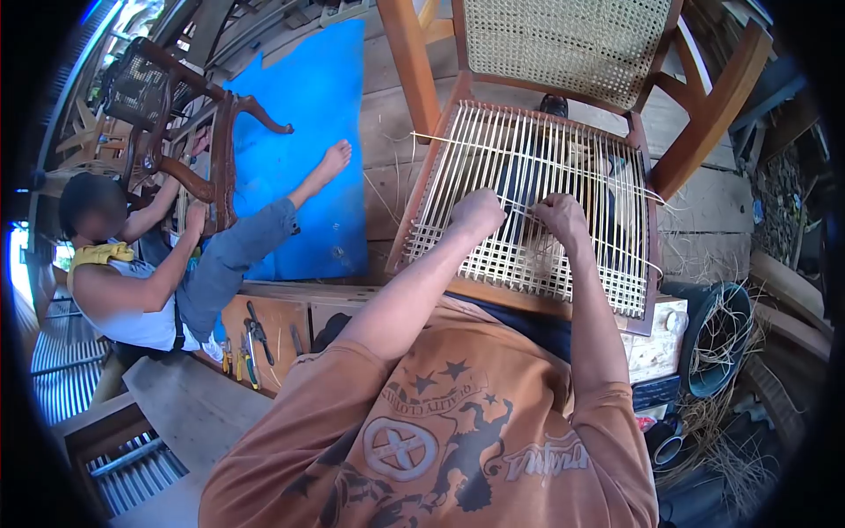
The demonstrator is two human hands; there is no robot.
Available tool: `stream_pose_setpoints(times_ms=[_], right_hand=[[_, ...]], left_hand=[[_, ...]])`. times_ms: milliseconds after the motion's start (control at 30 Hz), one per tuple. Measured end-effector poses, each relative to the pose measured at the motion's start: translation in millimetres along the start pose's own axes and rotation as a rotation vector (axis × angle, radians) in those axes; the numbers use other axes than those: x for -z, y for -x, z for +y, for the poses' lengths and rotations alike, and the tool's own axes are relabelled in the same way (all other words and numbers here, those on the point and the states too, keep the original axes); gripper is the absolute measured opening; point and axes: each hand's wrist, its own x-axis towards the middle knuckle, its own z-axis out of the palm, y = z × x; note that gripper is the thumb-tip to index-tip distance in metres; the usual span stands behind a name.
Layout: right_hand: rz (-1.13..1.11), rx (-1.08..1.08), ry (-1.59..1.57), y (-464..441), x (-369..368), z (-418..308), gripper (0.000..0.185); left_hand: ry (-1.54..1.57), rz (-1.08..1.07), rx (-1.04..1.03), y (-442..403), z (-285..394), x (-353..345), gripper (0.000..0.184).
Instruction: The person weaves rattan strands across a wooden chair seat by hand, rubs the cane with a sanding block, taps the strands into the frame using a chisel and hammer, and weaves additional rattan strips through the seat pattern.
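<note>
A wooden chair with a woven cane backrest (563, 44) stands before me. Pale cane strands run lengthwise over its seat frame (422, 198), with a tighter crosswise weave (519, 268) along the near edge. Over the middle of the seat, my left hand (478, 214) is closed in a fist on the strands. Just to its right, my right hand (561, 216) pinches at the strands, fingers bent together. Exactly which strand each hand holds is too small to tell. Two loose cross strands reach past the frame's sides farther up.
At the left a co-worker (132, 282) sits holding a dark carved chair (220, 167) beside a blue sheet (308, 150). Pliers and other hand tools (253, 343) lie on a wooden board. A dark bucket (717, 339) with cane scraps stands at the right.
</note>
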Motion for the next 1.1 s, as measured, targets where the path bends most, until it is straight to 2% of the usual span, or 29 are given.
stream_pose_setpoints(times_ms=[133, 367, 467, 567, 667, 800, 933, 1100], right_hand=[[-0.041, -0.095, -0.082, 6.1, 11.2, -7.0, 0.017], [-0.071, -0.057, -0.053, 5.5, 13.4, -3.6, 0.016], [-0.051, -0.036, -0.007, -0.4, 1.2, -2.2, 0.018], [-0.011, 0.027, 0.075, -3.5, -7.9, -2.3, 0.021], [-0.069, 0.018, 0.070, -7.3, -9.3, 0.1, 0.022], [-0.035, 0.006, 0.090, -2.6, -9.6, -3.1, 0.019], [-0.045, 0.003, 0.014, -0.5, -8.7, -1.4, 0.018], [-0.092, -0.049, -0.052, 0.3, -6.7, -2.2, 0.020]], left_hand=[[0.275, -0.097, -0.036, -10.2, -12.3, 3.8, 0.018], [0.238, -0.106, -0.020, 0.6, -5.1, 11.1, 0.015], [0.203, -0.059, -0.091, -0.7, -10.8, 6.8, 0.012], [0.003, 0.195, -0.144, 3.4, -14.9, 2.1, 0.016], [-0.079, 0.116, -0.043, 2.5, -12.5, 3.8, 0.020], [0.024, 0.078, -0.006, -10.9, -16.9, 1.5, 0.016], [0.108, -0.096, 0.040, -4.3, -12.4, 17.5, 0.023], [0.150, -0.128, 0.031, 2.2, -9.8, 27.1, 0.023]])
